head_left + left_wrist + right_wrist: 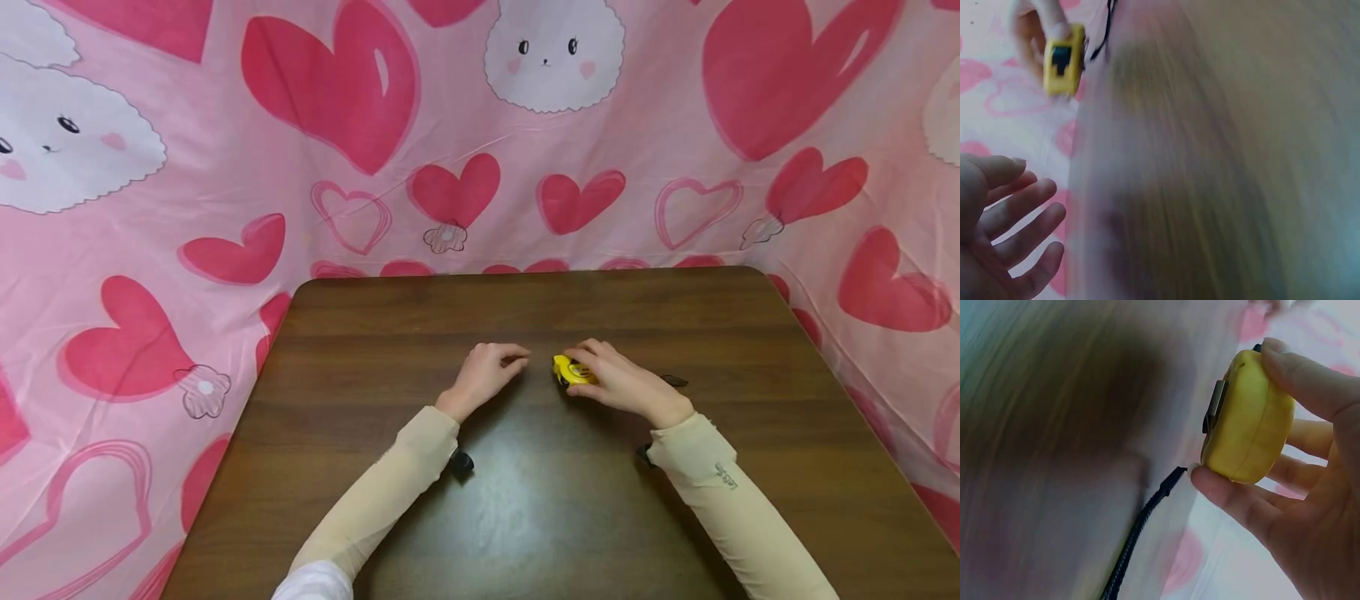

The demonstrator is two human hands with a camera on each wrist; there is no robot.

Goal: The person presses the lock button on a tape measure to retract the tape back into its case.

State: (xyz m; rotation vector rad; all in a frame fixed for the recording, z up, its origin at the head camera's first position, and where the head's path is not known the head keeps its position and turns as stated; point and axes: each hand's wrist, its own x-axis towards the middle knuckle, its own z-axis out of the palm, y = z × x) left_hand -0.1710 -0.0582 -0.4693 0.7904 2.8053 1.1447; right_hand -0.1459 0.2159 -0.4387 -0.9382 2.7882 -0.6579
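A yellow tape measure (572, 370) with black parts is held in my right hand (618, 379) above the middle of the table. In the right wrist view the thumb and fingers grip the yellow case (1250, 419), which has a metal clip on its side. A black wrist strap (1141, 519) hangs below it. My left hand (486, 375) is to the left of the tape measure, apart from it, fingers relaxed with nothing in them. The left wrist view shows those fingers (1025, 231) spread and loosely bent, below the tape measure (1064, 59).
The brown wooden table (525, 517) reflects light near its front. A pink cloth (480, 133) with hearts and white faces hangs behind the table and along both sides. Small black wrist cameras (461, 462) sit under the cuffs of the beige sleeves.
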